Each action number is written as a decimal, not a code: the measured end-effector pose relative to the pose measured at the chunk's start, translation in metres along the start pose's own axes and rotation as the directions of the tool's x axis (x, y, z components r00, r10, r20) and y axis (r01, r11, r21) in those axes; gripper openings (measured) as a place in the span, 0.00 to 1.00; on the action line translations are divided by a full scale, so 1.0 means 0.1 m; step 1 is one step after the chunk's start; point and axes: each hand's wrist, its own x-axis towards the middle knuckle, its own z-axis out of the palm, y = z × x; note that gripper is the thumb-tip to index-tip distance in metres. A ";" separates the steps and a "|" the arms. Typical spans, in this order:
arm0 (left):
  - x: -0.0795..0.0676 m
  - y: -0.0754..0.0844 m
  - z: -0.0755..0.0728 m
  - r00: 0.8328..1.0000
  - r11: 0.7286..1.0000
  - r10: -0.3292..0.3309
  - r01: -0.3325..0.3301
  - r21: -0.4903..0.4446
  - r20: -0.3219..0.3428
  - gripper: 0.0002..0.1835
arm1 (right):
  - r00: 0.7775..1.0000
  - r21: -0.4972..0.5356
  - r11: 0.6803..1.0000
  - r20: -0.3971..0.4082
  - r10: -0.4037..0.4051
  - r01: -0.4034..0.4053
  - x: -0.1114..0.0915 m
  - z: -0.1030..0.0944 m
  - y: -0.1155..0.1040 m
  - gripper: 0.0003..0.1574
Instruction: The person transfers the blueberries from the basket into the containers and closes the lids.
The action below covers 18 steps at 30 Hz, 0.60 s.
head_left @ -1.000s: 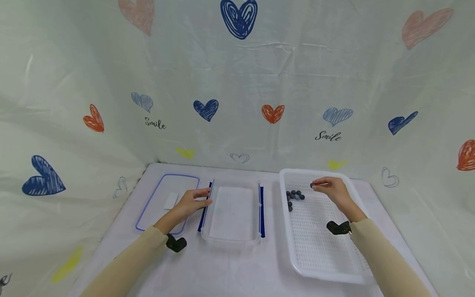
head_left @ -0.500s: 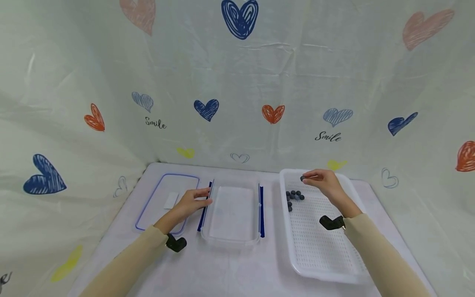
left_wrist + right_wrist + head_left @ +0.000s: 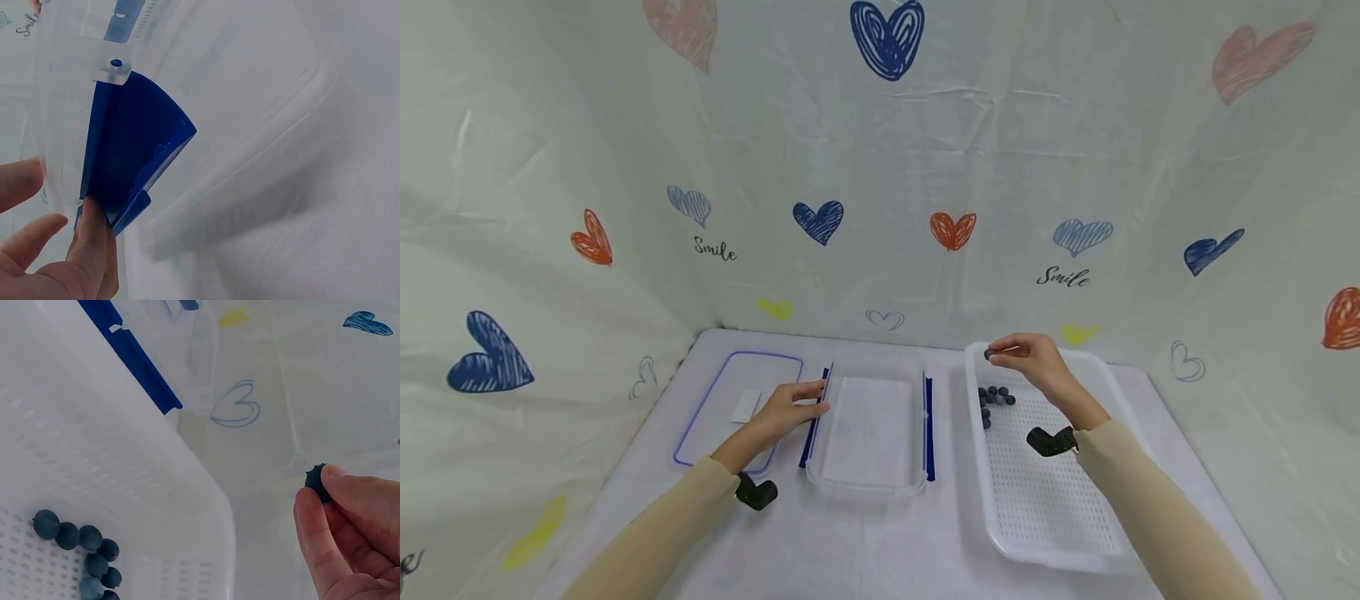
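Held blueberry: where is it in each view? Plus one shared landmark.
Head: blueberry right of centre, pinched in the right hand, by the far left corner of the white basket.
Left wrist: not in it.
Right wrist: right side, just below mid-height.
Landmark: clear box with blue flaps; middle in head, upper left in left wrist, top in right wrist.

Printed wording, heart-patterned sheet (image 3: 880,125).
One black script "Smile" (image 3: 715,248) stood left of centre, another "Smile" (image 3: 1063,277) right; lettering (image 3: 411,567) at the lower left edge was cut off. The left wrist view repeated "Smile", tilted.
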 end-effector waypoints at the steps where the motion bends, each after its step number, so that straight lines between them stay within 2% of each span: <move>1: 0.00 0.00 0.00 1.000 1.000 0.001 -0.001 -0.002 0.001 0.29 | 1.000 -0.001 1.000 0.004 -0.005 0.005 0.01 0.01 -0.01 0.18; 16: 0.01 -0.03 -0.02 0.999 0.999 0.034 -0.033 -0.031 0.032 0.31 | 0.996 -0.013 0.999 0.075 -0.039 0.040 0.15 0.24 -0.28 0.16; 18: 0.03 -0.03 -0.02 0.999 0.999 0.033 -0.032 -0.034 0.031 0.31 | 0.997 -0.018 0.999 0.072 -0.040 0.041 0.20 0.26 -0.25 0.16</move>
